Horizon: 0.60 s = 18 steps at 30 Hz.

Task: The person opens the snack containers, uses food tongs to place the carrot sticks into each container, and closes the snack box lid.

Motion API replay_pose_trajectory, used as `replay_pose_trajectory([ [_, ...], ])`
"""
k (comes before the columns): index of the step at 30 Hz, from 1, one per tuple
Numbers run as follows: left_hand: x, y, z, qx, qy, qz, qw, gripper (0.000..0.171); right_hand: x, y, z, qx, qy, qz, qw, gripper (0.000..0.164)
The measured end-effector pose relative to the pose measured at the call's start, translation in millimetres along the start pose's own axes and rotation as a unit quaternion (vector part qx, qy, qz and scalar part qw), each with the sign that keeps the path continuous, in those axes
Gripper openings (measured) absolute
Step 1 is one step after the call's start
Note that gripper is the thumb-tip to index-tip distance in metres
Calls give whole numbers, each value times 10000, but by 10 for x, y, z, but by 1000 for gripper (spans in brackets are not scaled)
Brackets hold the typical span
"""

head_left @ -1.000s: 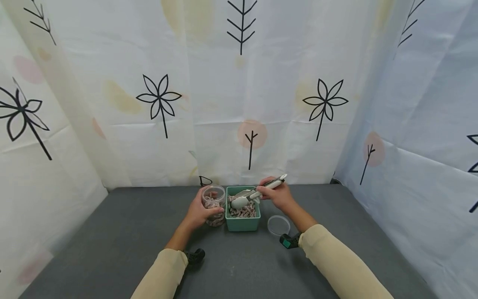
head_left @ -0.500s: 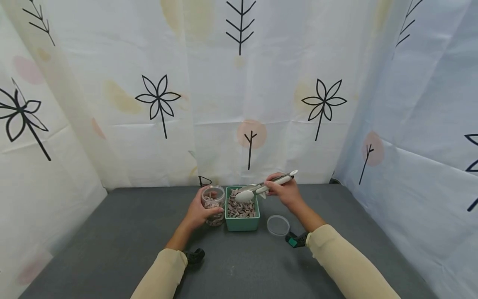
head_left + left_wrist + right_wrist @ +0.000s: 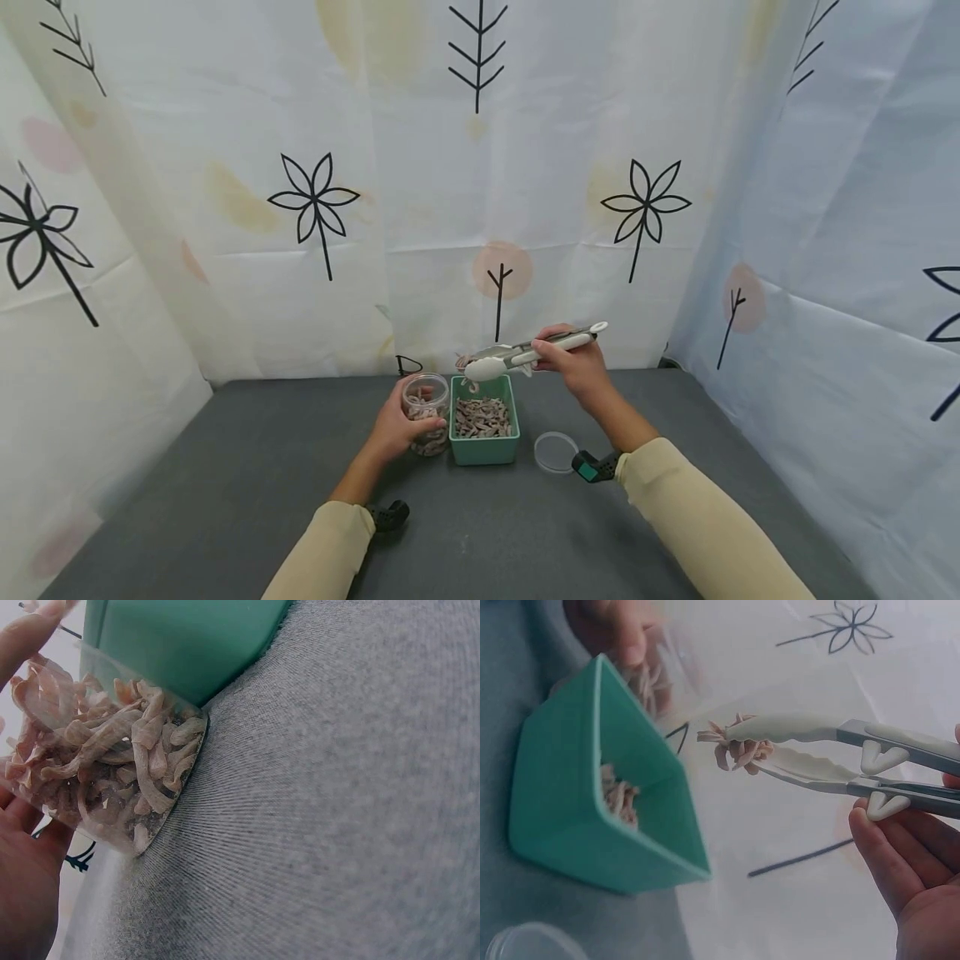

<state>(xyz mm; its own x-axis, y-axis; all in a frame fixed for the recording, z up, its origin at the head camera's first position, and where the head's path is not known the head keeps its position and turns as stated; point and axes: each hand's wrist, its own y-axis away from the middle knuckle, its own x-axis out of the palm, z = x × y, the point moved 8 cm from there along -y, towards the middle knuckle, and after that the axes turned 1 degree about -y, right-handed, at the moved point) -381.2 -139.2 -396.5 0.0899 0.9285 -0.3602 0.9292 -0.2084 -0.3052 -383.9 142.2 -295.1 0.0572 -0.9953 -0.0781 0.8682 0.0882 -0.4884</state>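
My left hand (image 3: 396, 427) grips a clear plastic jar (image 3: 112, 750), which stands on the table partly filled with pale brownish curled dried pieces. Against the jar's right side is a green rectangular container (image 3: 485, 451) holding more of the same pieces (image 3: 482, 418). My right hand (image 3: 573, 364) holds white and grey tongs (image 3: 517, 358) above the container's far end. Pinched between the tong tips is a small bunch of dried pieces (image 3: 740, 742), raised above the rim. The jar's mouth is uncovered.
A clear round lid (image 3: 556, 452) lies on the dark grey table (image 3: 457, 533), right of the container and near my right wrist. White patterned cloth (image 3: 435, 292) hangs behind the table's back edge and at both sides.
My right hand has lifted the tongs up out of the green container, drawing a bunch of dried pieces from it. The left hand stays on the jar.
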Motion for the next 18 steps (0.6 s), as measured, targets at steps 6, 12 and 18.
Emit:
replay_pose_trajectory([
  [6, 2, -90, 238, 56, 46, -104, 9999, 89, 157, -53, 155, -234, -386, 144, 9989, 26],
  [12, 4, -142, 394, 68, -45, -235, 9997, 91, 362, -71, 211, -313, -620, 269, 9972, 23],
  [18, -19, -126, 396, -124, -254, -344, 9990, 94, 557, -53, 166, -187, -612, 506, 9967, 23],
])
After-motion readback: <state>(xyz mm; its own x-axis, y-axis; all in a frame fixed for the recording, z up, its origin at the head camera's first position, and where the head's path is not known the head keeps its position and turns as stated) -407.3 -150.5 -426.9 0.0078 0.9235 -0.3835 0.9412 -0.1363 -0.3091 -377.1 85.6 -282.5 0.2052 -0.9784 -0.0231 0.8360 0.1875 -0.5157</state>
